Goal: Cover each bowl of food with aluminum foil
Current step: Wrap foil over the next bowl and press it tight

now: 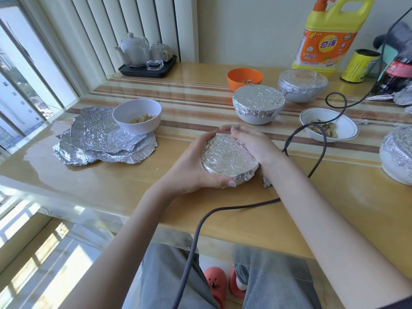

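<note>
step: crimp foil on the bowl (pixel 229 158) at table's near middle | left hand (pixel 191 166) and right hand (pixel 247 141) curl round its rim, clamped on foil | press edges down evenly, you risk tearing | three bowls uncovered

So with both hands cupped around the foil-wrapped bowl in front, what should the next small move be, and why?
Probably let go and reach for a sheet from the foil stack. The foil on the near bowl already looks folded under the rim all round between the left hand and right hand, while the white bowl on the stack, the orange bowl and the rimmed dish are uncovered.
</note>
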A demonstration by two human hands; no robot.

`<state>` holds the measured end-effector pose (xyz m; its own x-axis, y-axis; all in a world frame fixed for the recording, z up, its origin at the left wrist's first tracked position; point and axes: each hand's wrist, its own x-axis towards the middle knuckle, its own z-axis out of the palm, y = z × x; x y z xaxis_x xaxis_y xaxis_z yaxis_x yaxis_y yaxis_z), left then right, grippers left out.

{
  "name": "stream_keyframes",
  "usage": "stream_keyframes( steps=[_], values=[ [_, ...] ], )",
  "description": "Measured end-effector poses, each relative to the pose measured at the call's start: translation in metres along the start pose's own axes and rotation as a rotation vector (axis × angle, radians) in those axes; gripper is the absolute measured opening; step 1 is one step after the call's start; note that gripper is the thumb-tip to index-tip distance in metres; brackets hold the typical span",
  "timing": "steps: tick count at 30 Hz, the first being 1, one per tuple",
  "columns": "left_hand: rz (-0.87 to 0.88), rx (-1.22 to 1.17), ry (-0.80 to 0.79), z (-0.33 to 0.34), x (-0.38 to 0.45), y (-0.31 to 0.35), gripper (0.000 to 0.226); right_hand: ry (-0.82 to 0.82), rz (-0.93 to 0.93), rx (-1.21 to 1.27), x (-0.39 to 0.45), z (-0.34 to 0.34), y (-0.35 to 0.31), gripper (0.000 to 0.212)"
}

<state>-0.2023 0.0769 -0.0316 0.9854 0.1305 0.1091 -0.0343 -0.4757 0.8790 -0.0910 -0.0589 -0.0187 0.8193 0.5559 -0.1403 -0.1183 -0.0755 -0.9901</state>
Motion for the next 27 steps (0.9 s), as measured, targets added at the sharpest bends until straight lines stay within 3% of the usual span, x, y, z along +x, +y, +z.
stream_keyframes(
  steps=[6,11,19,27],
  values=[
    [-0.009,0.025,-0.003,-0.001,-0.001,0.001,0.122,0.147,-0.119,-0.328,0.002,-0.002,0.002,0.031],
    [-0.029,0.053,-0.012,-0.002,-0.001,0.002,0.127,0.033,-0.177,-0.563,0.001,-0.011,-0.005,0.055],
    [-0.015,0.035,-0.022,-0.002,0.000,0.001,0.122,0.091,-0.310,-0.531,0.000,-0.009,-0.002,0.022],
    [-0.009,-0.015,-0.004,0.000,0.001,-0.002,0.114,0.144,-0.234,-0.462,0.001,-0.002,-0.001,0.021]
  ],
)
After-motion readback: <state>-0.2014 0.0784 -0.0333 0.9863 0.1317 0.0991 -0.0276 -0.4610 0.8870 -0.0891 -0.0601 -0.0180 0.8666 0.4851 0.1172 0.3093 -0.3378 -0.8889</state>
